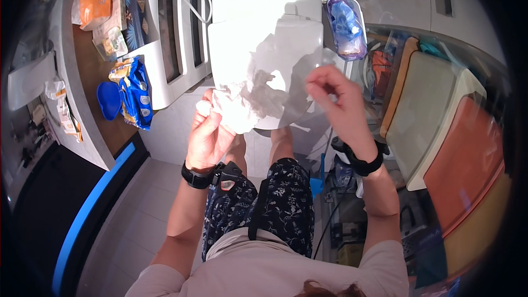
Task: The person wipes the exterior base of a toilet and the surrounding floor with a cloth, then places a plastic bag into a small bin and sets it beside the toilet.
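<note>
A crumpled white tissue [242, 111] is pinched between the thumb and fingers of my left hand [208, 137]. A small white wad of it pokes out by the fingertips. Some of its folds are washed out by bright light. To its right hovers my right hand [338, 96], apart from the tissue, with loosely bent fingers and nothing visible in them. Both hands are above a white, rounded-front surface [231, 44], which carries their shadows. Each wrist wears a black band.
At left, a shelf holds an orange packet [96, 1], a blue-and-yellow packet [135, 93] and a blue lid [109, 100]. A clear tub with blue contents [346, 22] stands right of the white surface. Large green-grey [432, 104] and orange-red [467, 159] panels lean farther right.
</note>
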{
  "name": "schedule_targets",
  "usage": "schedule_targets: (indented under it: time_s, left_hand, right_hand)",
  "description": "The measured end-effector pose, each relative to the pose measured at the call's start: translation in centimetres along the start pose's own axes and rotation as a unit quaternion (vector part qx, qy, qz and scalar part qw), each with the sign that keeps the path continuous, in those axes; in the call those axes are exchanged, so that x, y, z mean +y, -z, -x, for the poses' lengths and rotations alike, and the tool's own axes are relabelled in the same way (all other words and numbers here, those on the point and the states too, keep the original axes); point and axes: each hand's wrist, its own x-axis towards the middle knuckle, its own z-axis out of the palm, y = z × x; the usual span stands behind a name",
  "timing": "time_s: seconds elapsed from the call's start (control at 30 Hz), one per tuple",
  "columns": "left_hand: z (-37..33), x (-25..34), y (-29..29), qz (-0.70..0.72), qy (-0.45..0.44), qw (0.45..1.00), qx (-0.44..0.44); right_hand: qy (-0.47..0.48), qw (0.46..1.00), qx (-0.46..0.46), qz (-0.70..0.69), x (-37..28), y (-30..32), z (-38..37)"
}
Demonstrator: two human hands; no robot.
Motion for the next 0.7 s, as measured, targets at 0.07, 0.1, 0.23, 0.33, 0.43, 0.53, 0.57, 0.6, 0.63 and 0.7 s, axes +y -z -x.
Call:
schedule_targets:
  time_s: [0.07,0.1,0.23,0.33,0.43,0.53,0.57,0.6,0.63,0.7]
  left_hand:
    - [0.3,-0.1,-0.2,0.005,0.008,1.000,0.004]
    - [0.4,-0.1,-0.3,0.012,0.015,1.000,0.009]
    - [0.3,0.0,-0.7,0.034,0.029,0.999,-0.026]
    - [0.4,0.1,-0.5,0.039,0.047,0.997,-0.036]
    - [0.7,0.0,0.3,0.029,0.066,0.996,-0.054]
    - [0.9,-0.1,0.4,0.022,0.062,0.997,-0.049]
    - [0.9,-0.1,0.3,0.025,0.052,0.998,-0.033]
    - [0.9,-0.1,0.3,0.028,0.042,0.999,-0.016]
    - [1.0,-0.1,0.3,0.027,0.039,0.999,-0.015]
    - [1.0,0.0,0.5,0.026,0.039,0.999,-0.009]
  right_hand:
    - [-0.009,0.999,-0.028,-0.022,-0.3,-1.1,-0.1]
    - [-0.013,0.998,-0.055,-0.029,-0.4,-1.5,0.0]
    - [-0.010,0.995,-0.098,-0.018,-1.6,-2.6,-0.2]
    - [-0.005,0.994,-0.113,0.004,-1.8,-3.5,-0.1]
    - [-0.027,0.989,-0.143,0.011,-1.7,-3.7,0.0]
    - [-0.034,0.987,-0.157,-0.015,-0.3,-3.7,0.2]
    - [-0.043,0.990,-0.123,-0.061,0.4,-3.3,0.2]
    - [-0.053,0.989,-0.088,-0.106,1.0,-2.8,0.3]
    - [-0.052,0.989,-0.091,-0.107,1.6,-2.3,0.1]
    - [-0.101,0.986,-0.021,-0.133,2.4,-1.2,-0.2]
